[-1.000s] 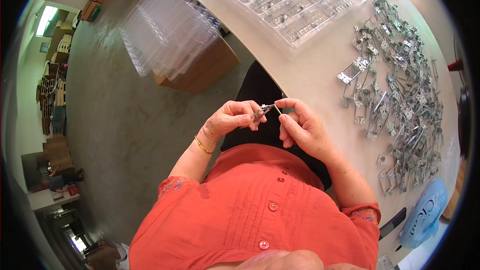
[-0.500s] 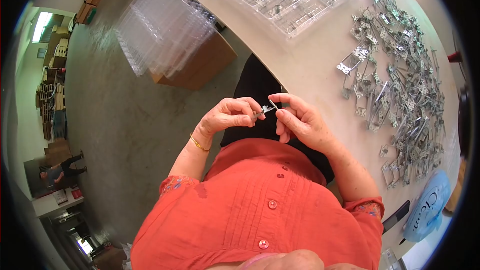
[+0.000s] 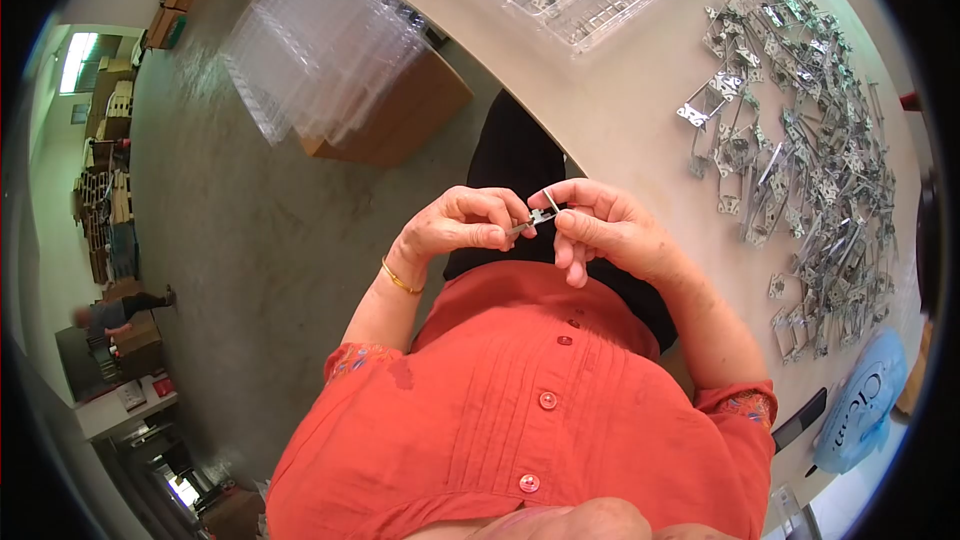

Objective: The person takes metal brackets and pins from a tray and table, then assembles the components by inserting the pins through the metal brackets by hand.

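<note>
Over my lap, close to the table's edge, my two hands meet around a small silver metal bracket (image 3: 541, 217). My left hand (image 3: 462, 223), with a gold bracelet at the wrist, pinches one end between thumb and fingers. From the other side, my right hand (image 3: 607, 230) grips the bracket's upright bar between thumb and forefinger, its other fingers loosely curled. Fingertips cover part of the bracket, so its full shape is hidden. To the right, a heap of similar metal brackets (image 3: 800, 170) with thin rods lies on the table (image 3: 610, 105).
Clear plastic trays (image 3: 590, 25) with metal parts in their compartments lie at the table's far side. More clear trays (image 3: 310, 50) are stacked on a cardboard box (image 3: 400, 115) at the left. A dark phone (image 3: 800, 420) and a blue bag (image 3: 860, 405) lie near my right elbow.
The bracket has turned slightly between my fingers, and my right thumb and forefinger have shifted on it. The view has moved a little. A person in the background has changed posture.
</note>
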Motion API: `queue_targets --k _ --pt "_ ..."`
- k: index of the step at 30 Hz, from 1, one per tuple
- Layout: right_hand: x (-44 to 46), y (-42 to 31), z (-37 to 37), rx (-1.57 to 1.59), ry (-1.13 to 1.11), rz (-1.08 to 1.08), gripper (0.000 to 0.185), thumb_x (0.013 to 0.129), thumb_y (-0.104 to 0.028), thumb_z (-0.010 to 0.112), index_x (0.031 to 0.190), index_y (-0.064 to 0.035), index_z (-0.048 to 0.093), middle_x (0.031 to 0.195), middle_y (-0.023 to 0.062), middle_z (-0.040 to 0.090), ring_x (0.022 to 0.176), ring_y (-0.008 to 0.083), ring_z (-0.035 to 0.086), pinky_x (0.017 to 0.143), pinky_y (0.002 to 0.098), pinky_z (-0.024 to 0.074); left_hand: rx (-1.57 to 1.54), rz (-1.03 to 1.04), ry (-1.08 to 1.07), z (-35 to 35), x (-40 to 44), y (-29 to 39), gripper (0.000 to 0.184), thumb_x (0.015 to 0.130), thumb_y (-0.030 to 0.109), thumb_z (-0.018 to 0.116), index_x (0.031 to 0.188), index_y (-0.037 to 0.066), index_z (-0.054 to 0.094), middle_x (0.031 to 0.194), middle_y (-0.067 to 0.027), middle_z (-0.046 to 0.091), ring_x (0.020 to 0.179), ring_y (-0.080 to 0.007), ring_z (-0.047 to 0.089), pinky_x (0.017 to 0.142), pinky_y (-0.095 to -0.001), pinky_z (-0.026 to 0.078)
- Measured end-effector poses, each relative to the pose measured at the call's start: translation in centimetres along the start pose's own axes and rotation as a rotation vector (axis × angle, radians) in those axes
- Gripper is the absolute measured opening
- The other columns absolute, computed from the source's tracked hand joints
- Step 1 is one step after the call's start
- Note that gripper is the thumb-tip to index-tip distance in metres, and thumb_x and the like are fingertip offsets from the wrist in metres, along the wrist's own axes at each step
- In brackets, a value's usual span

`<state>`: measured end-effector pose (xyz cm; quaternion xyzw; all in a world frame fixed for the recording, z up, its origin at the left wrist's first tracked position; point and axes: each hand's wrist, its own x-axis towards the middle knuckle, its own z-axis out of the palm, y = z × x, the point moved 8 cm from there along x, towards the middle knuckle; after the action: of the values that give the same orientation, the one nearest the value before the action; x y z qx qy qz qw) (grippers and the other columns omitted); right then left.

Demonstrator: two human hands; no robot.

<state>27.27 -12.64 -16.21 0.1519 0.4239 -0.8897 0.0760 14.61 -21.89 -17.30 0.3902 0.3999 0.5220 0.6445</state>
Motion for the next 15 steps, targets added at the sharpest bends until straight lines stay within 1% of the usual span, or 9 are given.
queue_targets --k 2,3,4,5,8,11,13,14,15 --pt "0.0 0.0 0.1 0.035 -0.001 0.015 0.030 0.107 -0.021 0.051 0.130 -0.0027 0.053 0.077 0.0077 0.069 0.059 0.0138 0.068 0.055 0.0237 0.0549 0.001 0.005 -0.018 0.1 0.1 0.1 0.022 0.092 0.018 0.073 0.081 0.000 0.069 0.103 -0.0131 0.065 0.100 -0.0236 0.064 0.094 -0.0389 0.052" --pt "-0.1 0.1 0.0 0.066 0.010 0.022 0.026 0.107 -0.023 0.050 0.124 -0.0034 0.054 0.075 0.0088 0.069 0.056 0.0143 0.067 0.052 0.0235 0.0535 0.002 0.003 -0.016 0.3 0.1 0.1 0.022 0.092 0.018 0.073 0.081 0.000 0.069 0.103 -0.0131 0.065 0.100 -0.0236 0.064 0.094 -0.0389 0.052" --pt "-0.1 0.1 -0.1 0.097 0.020 0.028 0.024 0.107 -0.025 0.050 0.117 -0.0041 0.054 0.073 0.0099 0.069 0.053 0.0147 0.066 0.049 0.0232 0.0521 0.028 0.012 -0.011 0.4 0.2 0.2 0.021 0.092 0.017 0.072 0.081 -0.001 0.070 0.101 -0.0155 0.065 0.098 -0.0251 0.065 0.089 -0.0386 0.052" --pt "-0.1 -0.1 -0.1 0.099 0.018 0.029 0.024 0.107 -0.025 0.050 0.117 -0.0041 0.054 0.073 0.0099 0.069 0.053 0.0147 0.066 0.049 0.0232 0.0521 0.055 0.021 -0.008 0.5 0.2 0.3 0.021 0.091 0.016 0.072 0.081 -0.001 0.071 0.099 -0.0179 0.065 0.095 -0.0266 0.065 0.083 -0.0384 0.052" --pt "-0.2 -0.3 0.1 -0.026 -0.006 0.049 0.026 0.107 -0.029 0.051 0.110 -0.0033 0.052 0.070 0.0113 0.068 0.051 0.0152 0.066 0.049 0.0243 0.0536 0.062 -0.022 -0.028 0.8 0.2 0.3 0.019 0.091 0.014 0.071 0.080 -0.002 0.071 0.099 -0.0175 0.065 0.093 -0.0259 0.064 0.084 -0.0388 0.052" --pt "-0.3 0.0 0.0 -0.099 0.028 0.064 0.027 0.107 -0.031 0.051 0.105 -0.0040 0.052 0.067 0.0114 0.067 0.048 0.0151 0.064 0.047 0.0237 0.0507 0.078 -0.036 -0.038 0.7 0.1 -0.3 0.018 0.090 0.013 0.071 0.080 -0.002 0.070 0.099 -0.0173 0.065 0.091 -0.0243 0.063 0.082 -0.0374 0.051" --pt "-0.4 0.0 0.0 -0.214 0.061 0.069 0.026 0.107 -0.031 0.051 0.103 -0.0052 0.052 0.062 0.0066 0.063 0.044 0.0116 0.056 0.044 0.0220 0.0431 0.063 -0.034 -0.044 1.0 0.1 -0.2 0.019 0.090 0.014 0.071 0.079 -0.002 0.069 0.099 -0.0174 0.065 0.089 -0.0236 0.062 0.081 -0.0369 0.051" --pt "-0.4 0.0 0.1 -0.215 0.057 0.068 0.026 0.107 -0.031 0.051 0.103 -0.0052 0.052 0.062 0.0066 0.063 0.044 0.0116 0.056 0.044 0.0220 0.0431 0.047 -0.033 -0.049 1.2 0.0 -0.1 0.020 0.090 0.014 0.071 0.079 -0.002 0.068 0.100 -0.0174 0.066 0.088 -0.0229 0.061 0.080 -0.0364 0.050" --pt "-0.3 -0.1 -0.3 -0.275 0.098 0.045 0.025 0.106 -0.031 0.052 0.102 -0.0059 0.053 0.060 0.0043 0.059 0.043 0.0099 0.051 0.043 0.0217 0.0392 0.050 -0.032 -0.045 1.2 0.0 0.2 0.020 0.090 0.014 0.071 0.079 -0.002 0.068 0.100 -0.0174 0.066 0.088 -0.0229 0.061 0.080 -0.0364 0.050"
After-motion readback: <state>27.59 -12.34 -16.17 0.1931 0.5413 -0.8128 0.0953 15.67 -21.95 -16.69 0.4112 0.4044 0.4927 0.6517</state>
